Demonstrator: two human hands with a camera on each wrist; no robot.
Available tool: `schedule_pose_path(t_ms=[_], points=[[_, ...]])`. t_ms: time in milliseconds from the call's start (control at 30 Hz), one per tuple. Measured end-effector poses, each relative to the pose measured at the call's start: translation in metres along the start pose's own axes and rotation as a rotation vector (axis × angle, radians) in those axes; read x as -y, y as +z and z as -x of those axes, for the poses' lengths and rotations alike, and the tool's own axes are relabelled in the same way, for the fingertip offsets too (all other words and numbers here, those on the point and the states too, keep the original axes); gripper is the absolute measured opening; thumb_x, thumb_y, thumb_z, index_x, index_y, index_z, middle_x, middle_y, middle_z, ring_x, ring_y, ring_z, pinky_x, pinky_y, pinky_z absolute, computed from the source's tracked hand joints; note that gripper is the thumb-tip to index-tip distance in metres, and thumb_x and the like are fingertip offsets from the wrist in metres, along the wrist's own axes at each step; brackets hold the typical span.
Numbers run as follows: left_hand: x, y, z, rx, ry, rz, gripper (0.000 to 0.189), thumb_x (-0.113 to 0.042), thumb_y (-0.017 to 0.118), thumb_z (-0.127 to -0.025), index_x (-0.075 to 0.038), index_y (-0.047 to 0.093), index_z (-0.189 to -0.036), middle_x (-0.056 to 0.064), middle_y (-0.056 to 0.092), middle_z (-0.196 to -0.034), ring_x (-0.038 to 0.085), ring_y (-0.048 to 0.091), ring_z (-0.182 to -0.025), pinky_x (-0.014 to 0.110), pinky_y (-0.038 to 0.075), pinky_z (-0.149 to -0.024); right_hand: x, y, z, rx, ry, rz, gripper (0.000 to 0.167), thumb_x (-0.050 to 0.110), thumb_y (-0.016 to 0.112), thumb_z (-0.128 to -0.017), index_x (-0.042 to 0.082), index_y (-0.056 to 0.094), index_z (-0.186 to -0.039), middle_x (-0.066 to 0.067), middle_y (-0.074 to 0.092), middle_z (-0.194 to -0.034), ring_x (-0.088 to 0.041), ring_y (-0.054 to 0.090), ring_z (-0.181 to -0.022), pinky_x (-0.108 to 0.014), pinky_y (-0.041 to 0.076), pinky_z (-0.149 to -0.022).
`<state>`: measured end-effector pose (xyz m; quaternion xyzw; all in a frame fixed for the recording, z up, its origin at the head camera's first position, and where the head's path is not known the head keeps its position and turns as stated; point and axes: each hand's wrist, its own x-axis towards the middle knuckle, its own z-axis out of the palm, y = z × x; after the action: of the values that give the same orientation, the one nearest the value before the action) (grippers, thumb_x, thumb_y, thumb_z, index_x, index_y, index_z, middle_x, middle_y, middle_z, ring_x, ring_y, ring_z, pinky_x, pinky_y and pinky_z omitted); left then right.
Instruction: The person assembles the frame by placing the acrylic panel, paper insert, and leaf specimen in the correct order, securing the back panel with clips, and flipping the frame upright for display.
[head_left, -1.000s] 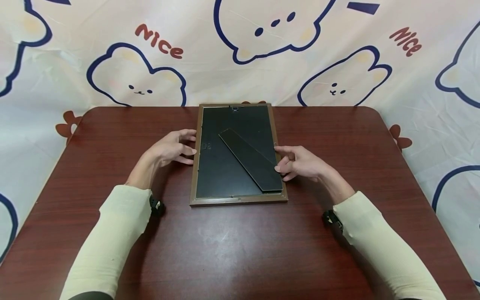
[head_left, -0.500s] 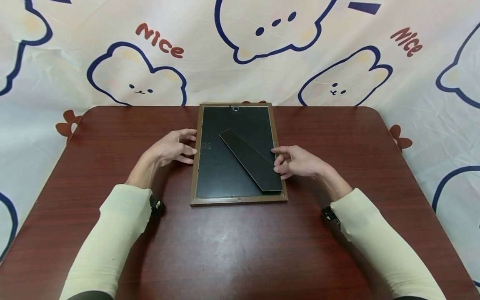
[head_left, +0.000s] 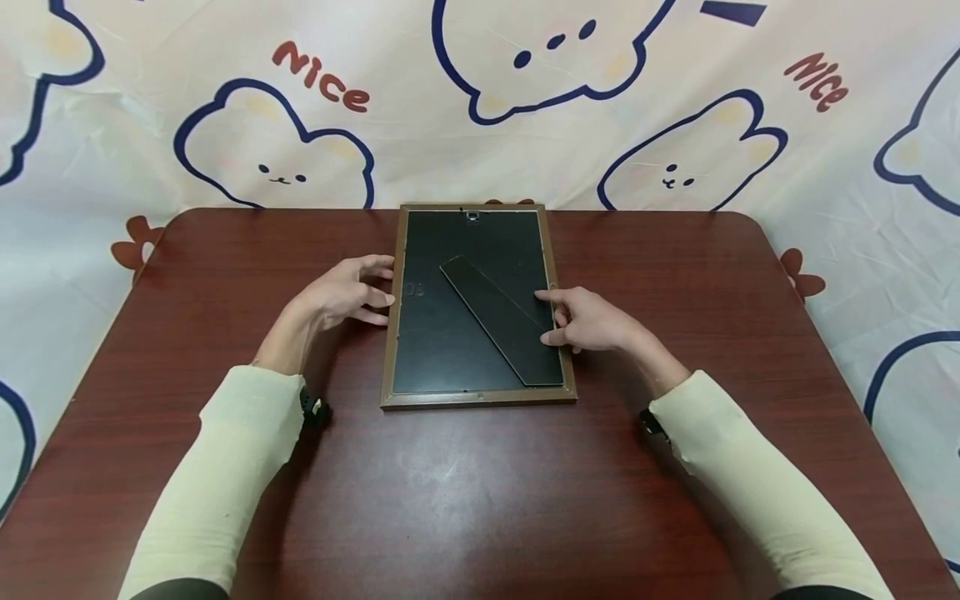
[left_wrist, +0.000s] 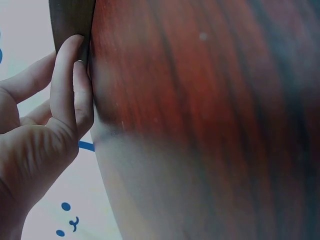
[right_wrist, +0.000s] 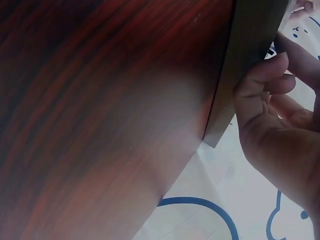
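Observation:
A picture frame (head_left: 480, 402) lies face down on the table, its brown border around a black backing board (head_left: 450, 350). A black easel stand (head_left: 502, 329) slants across the board, wide end at the lower right. My left hand (head_left: 337, 293) touches the frame's left side with spread, slightly bent fingers; in the left wrist view, fingertips (left_wrist: 75, 42) rest on the frame's edge (left_wrist: 71, 20). Over the right border, my right hand (head_left: 592, 319) has its index finger straight on the board and its thumb at the stand's edge. Its other fingers bend beside the frame (right_wrist: 245, 50).
The dark red wooden table (head_left: 450, 500) spreads around the frame, which lies near the far edge. Behind it hangs a pale cloth (head_left: 465, 158) printed with cartoon bears. Each wrist wears a small black device.
My right hand has shifted left, so its index finger and thumb reach further over the frame's border. The stand lies flatter on the board. My left hand stays in place.

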<state>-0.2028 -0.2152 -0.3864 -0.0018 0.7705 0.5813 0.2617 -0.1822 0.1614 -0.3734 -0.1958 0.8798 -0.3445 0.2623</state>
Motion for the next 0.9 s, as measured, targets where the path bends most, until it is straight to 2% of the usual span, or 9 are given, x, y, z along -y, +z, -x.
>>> schedule_pose_path(t_ms=[300, 633, 900], points=[[-0.0003, 0.0, 0.0001, 0.001, -0.001, -0.004, 0.075, 0.009, 0.059, -0.097, -0.004, 0.021, -0.16, 0.022, 0.029, -0.153, 0.028, 0.061, -0.105, 0.041, 0.061, -0.082, 0.0031, -0.0001, -0.0019, -0.01, 0.034, 0.024, 0.07, 0.008, 0.075, -0.092, 0.002, 0.041, -0.154, -0.002, 0.044, -0.065, -0.016, 0.047, -0.055, -0.031, 0.052, -0.055], [-0.001, -0.0003, 0.0, -0.003, -0.002, -0.004, 0.075, 0.009, 0.059, -0.096, -0.004, 0.021, -0.16, 0.021, 0.03, -0.153, 0.028, 0.062, -0.103, 0.041, 0.061, -0.082, 0.0016, -0.0005, -0.0054, -0.04, 0.04, 0.057, 0.07, 0.012, 0.078, -0.091, 0.003, 0.045, -0.152, -0.001, 0.043, -0.063, -0.015, 0.044, -0.053, -0.029, 0.04, -0.051], [0.0003, -0.0005, 0.0002, -0.004, -0.001, -0.005, 0.075, 0.009, 0.059, -0.097, -0.004, 0.021, -0.16, 0.022, 0.03, -0.153, 0.028, 0.061, -0.105, 0.041, 0.061, -0.082, -0.0016, -0.0025, -0.0067, -0.018, 0.034, 0.001, 0.071, 0.011, 0.077, -0.091, 0.004, 0.043, -0.153, -0.001, 0.043, -0.061, -0.016, 0.045, -0.052, -0.029, 0.047, -0.052]])
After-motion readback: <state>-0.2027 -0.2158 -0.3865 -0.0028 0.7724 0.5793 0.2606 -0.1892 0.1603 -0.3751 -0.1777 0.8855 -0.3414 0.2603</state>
